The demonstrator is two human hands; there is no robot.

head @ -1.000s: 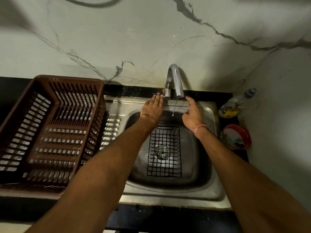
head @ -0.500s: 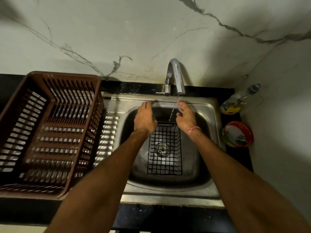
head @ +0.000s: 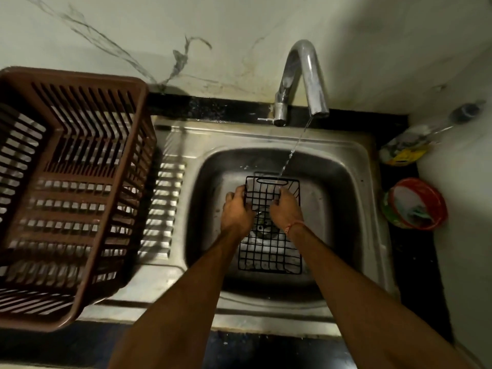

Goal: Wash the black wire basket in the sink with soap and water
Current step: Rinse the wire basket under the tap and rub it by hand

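My left hand curls round the left rim of the black wire basket, my right hand pinching wires inside its far end — both gripping. By size then: the brown dish rack fills the counter's left edge, the steel sink sits mid-counter with the basket flat on its floor over the drain. The faucet runs a thin stream onto the basket's far rim. I judge wetting just begun; soaping, scrubbing and rinsing remain — the soap tub at the right edge looks untouched.

Sink brushed steel; tap glossy chrome; crate brown plastic.
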